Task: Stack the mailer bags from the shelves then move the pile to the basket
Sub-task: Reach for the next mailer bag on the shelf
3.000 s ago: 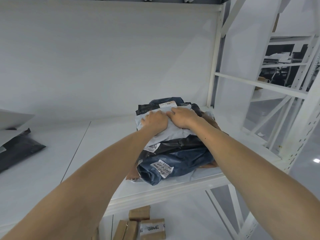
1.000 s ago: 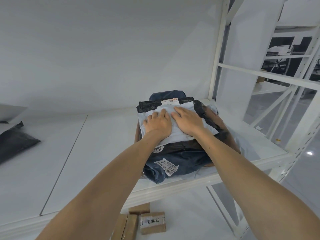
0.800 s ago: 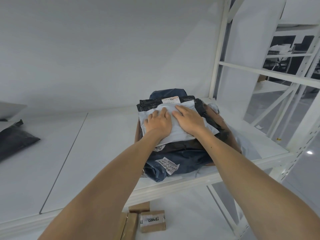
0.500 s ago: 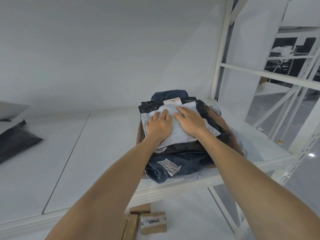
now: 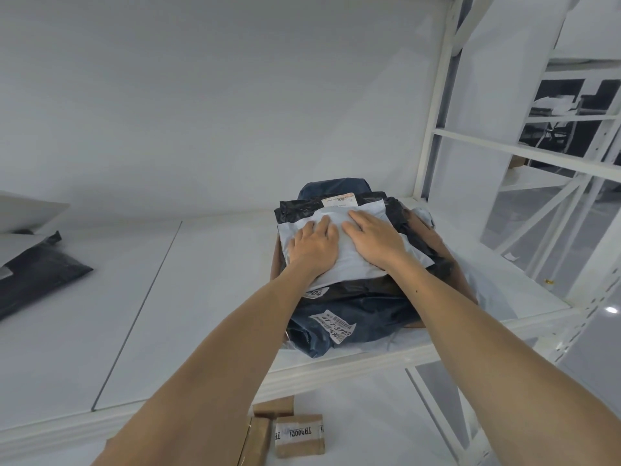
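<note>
I see both hands on the pile of mailer bags (image 5: 364, 295), which sits at the right end of the white shelf (image 5: 201, 297), close to its front edge and near the rack's upright post (image 5: 433, 122). My left hand (image 5: 314, 247) lies palm down on the top white mailer bag (image 5: 349, 267). Its fingers (image 5: 322, 227) are straight and close together, pressing flat and gripping nothing. My right hand (image 5: 378, 242) lies just beside it on the same bag, also palm down, with its fingers (image 5: 360, 219) stretched out and slightly apart; they do not curl round an edge.

Under the white bag I see a black mailer bag (image 5: 295, 210), then a navy mailer bag (image 5: 373, 317) with a printed label (image 5: 332, 326) facing me. A brown mailer (image 5: 433, 245) shows at the pile's right side.

Well apart, at the shelf's left end, lies another dark mailer bag (image 5: 40, 275). Taped cardboard boxes (image 5: 299, 435) sit on the level below.
</note>
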